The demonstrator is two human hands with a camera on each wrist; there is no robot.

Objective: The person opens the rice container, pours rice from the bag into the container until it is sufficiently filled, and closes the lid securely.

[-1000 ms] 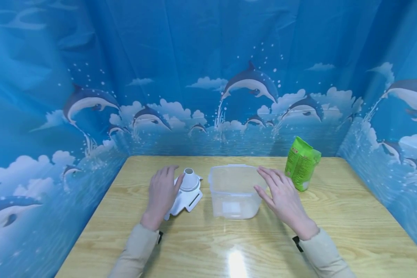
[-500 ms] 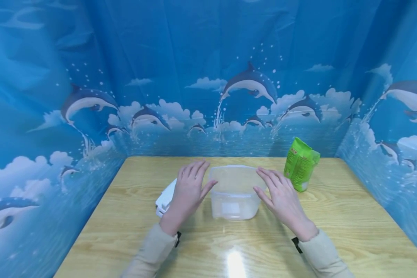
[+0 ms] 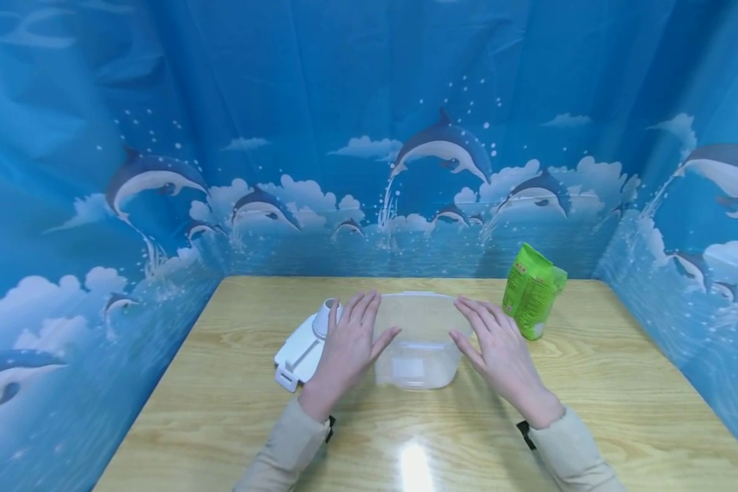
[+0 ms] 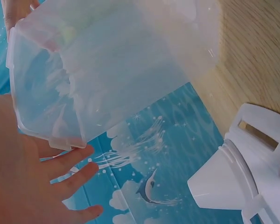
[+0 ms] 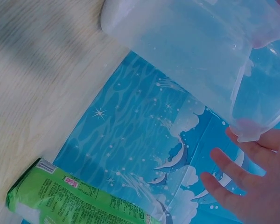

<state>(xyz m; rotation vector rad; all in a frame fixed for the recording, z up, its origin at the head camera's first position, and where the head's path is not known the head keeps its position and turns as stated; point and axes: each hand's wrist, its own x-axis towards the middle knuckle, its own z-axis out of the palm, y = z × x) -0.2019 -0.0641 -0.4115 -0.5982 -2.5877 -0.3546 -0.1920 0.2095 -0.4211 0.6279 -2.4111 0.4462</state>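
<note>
A translucent plastic container (image 3: 417, 365) stands open-topped on the table between my two hands. At its left rim is my left hand (image 3: 348, 345), with fairly straight, slightly spread fingers touching the edge in the left wrist view. On the other side, my right hand (image 3: 499, 348) meets the right rim with extended fingers, as the right wrist view shows. Left of the container lies a white lid (image 3: 298, 355) with slotted side clips and a raised cone-shaped spout (image 4: 220, 182). My left hand partly hides this lid in the head view.
A green printed packet (image 3: 531, 292) stands at the back right, behind my right hand. The wood-grain table (image 3: 221, 417) meets a blue dolphin-print curtain (image 3: 307, 137) at the back and both sides.
My left hand has moved right, from the white lid to the container's left rim. The lid has turned and shifted slightly left. The right hand stays at the right rim.
</note>
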